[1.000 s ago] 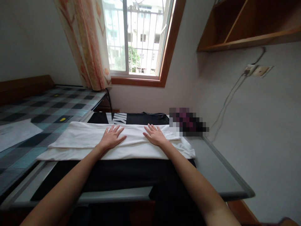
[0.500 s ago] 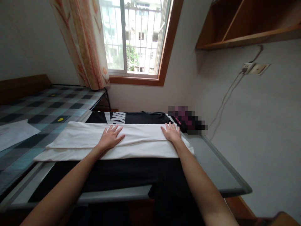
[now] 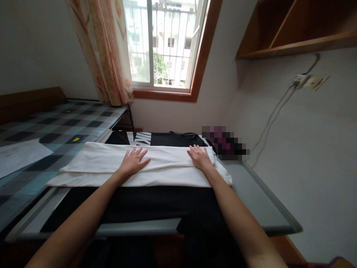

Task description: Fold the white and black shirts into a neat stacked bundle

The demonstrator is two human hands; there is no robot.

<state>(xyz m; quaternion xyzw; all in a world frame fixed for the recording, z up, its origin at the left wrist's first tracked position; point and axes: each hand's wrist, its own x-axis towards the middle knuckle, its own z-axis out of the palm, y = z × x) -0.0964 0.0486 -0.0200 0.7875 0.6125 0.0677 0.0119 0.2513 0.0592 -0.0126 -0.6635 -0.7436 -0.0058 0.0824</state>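
Observation:
A white cloth garment (image 3: 167,158), folded lengthwise into a long band, lies across a black garment (image 3: 156,204) with white lettering at its far side. My left hand (image 3: 134,160) rests flat on the white garment left of its middle, fingers spread. Near the right end, my right hand (image 3: 199,157) also lies flat on the white cloth, its fingers stretched out. The kind of white garment cannot be made out from the folded shape. Both garments lie on a grey-edged table (image 3: 259,201), and part of the black one hangs over the front edge.
A blurred dark and purple item (image 3: 225,143) sits at the table's far right corner. On the left is a bed with a checked cover (image 3: 92,121) and a sheet of paper (image 3: 22,156). A power cord (image 3: 269,123) hangs along the right wall below a wooden shelf (image 3: 284,46).
The view has shifted slightly, so the scene sits a little further right. My right hand has slid slightly left on the white cloth; my left hand stays flat in nearly the same place.

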